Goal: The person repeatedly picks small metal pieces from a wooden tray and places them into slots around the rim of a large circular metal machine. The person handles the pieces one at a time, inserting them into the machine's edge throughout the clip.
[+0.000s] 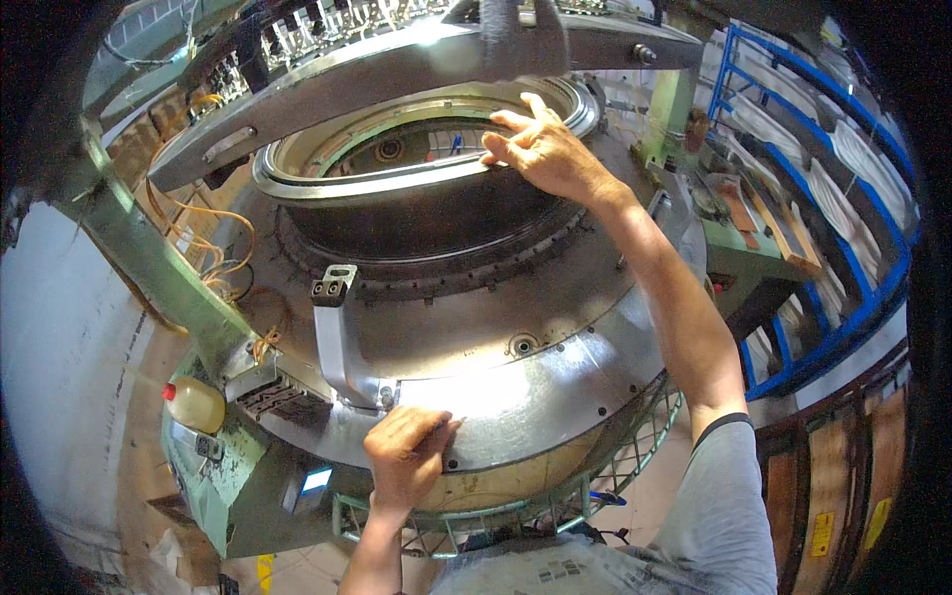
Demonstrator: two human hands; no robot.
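Observation:
My right hand (545, 154) reaches across to the far side of a round machine, its fingers spread at the metal ring (327, 191) around the central opening. It holds nothing that I can see. Down at the near edge of the broad metal plate (516, 392), my left hand (405, 448) is closed, fingers curled under. Whatever may be in those fingers is hidden. Just beyond it, an upright metal bracket (337, 342) is fixed to the plate by a bolt (387, 398) at its foot. A small round fitting (524, 345) sits in the plate to the right.
A thick metal beam (397, 84) crosses above the ring. Green posts (164, 253) flank the machine. At left stand a yellowish bottle (198, 405) with a red cap and a small lit screen (316, 481). A blue rack (843, 288) with white material is at right, near a wooden bar (783, 228).

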